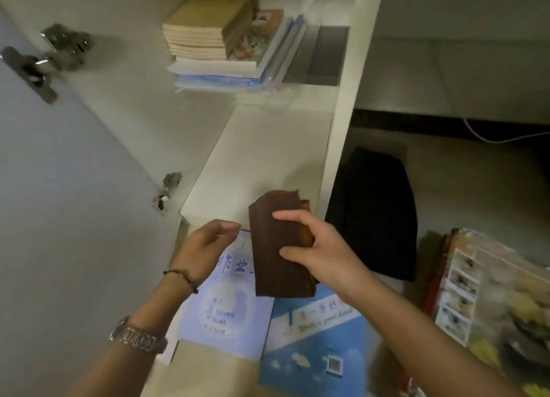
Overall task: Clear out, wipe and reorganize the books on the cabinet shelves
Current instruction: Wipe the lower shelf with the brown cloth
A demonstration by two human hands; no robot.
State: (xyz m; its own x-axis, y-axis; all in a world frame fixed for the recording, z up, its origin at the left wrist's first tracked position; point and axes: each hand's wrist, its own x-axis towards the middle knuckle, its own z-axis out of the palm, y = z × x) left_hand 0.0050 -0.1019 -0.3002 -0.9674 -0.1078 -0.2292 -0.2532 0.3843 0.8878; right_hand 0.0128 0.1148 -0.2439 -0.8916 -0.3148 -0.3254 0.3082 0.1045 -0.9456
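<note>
My right hand grips a folded brown cloth, thumb across its face and fingers curled round its right edge, where an orange layer shows. I hold it upright just above the front edge of the middle shelf. My left hand hovers beside the cloth with fingers loosely bent and thumb forward, holding nothing; a dark cord bracelet sits at the wrist and a metal watch further down the forearm.

Below my hands, on the lower shelf, lie two thin books. The pale lilac exercise book carries large blue Chinese characters at the top and a round blue emblem, too blurred for me to read. The blue book to its right has a slanted white band with Chinese characters and cursive English that looks like "Write a good hand", plus a QR code near its lower corner.

At the back of the upper shelf sits a book stack: yellowed paperbacks on top, a cartoon-covered book beside them, blue folders beneath.

The open cabinet door stands on my left with its metal hinges. To the right of the cabinet, a pile of illustrated books carries small picture panels; print unreadable.
</note>
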